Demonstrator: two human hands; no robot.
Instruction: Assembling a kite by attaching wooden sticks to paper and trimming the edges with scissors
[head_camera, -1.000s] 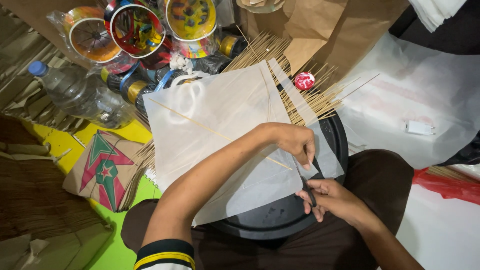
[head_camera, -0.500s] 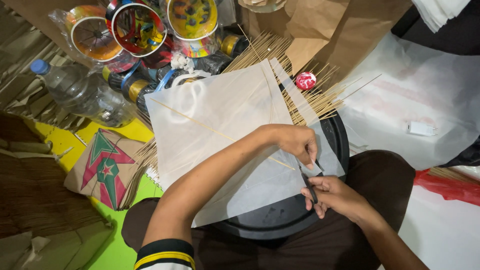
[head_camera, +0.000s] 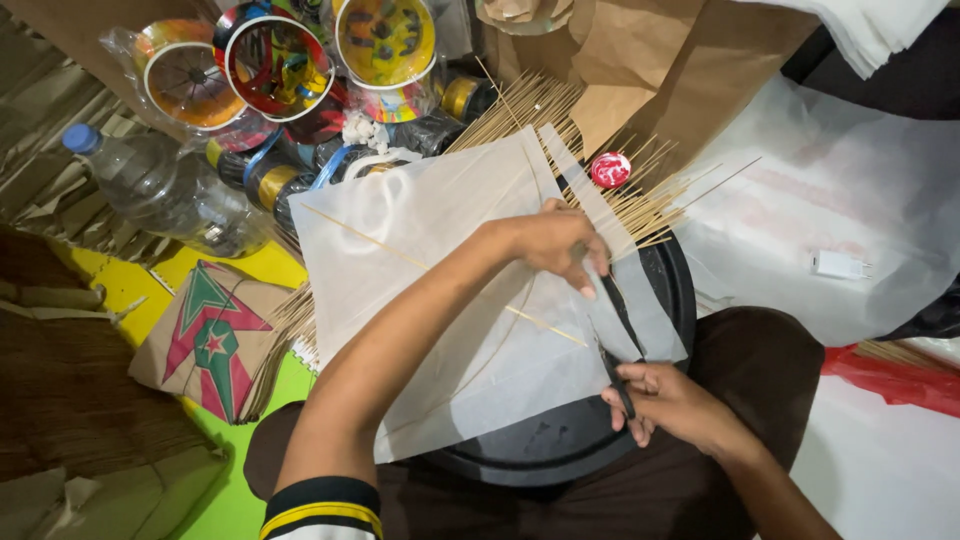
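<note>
Head view, looking down over the lap. A thin, translucent white paper sheet, roughly diamond-shaped with slim bamboo sticks laid across it, lies over a round black tray that rests on the person's dark-trousered knees. Left hand reaches across from the lower left, palm down, pressing the sheet near its right edge; fingers curled, their tips pinching the paper just beside the cut line. Right hand sits low at the right, fingers closed through the handles of a pair of black scissors; the blades run up and to the left along the paper's right margin, toward the left hand's fingertips. Whether the blades are parted or shut cannot be told. A narrow strip of the same paper hangs off to the right of the blades, over the tray rim. Behind the sheet: a fan of loose pale bamboo sticks, with a small red-and-white round object lying on them. Top left, colourful round spools wrapped in clear plastic, and a clear plastic bottle with a blue cap on its side. Lower left, a brown paper kite with a red and green pattern. Right, a small white plug-like block on white plastic sheeting.
</note>
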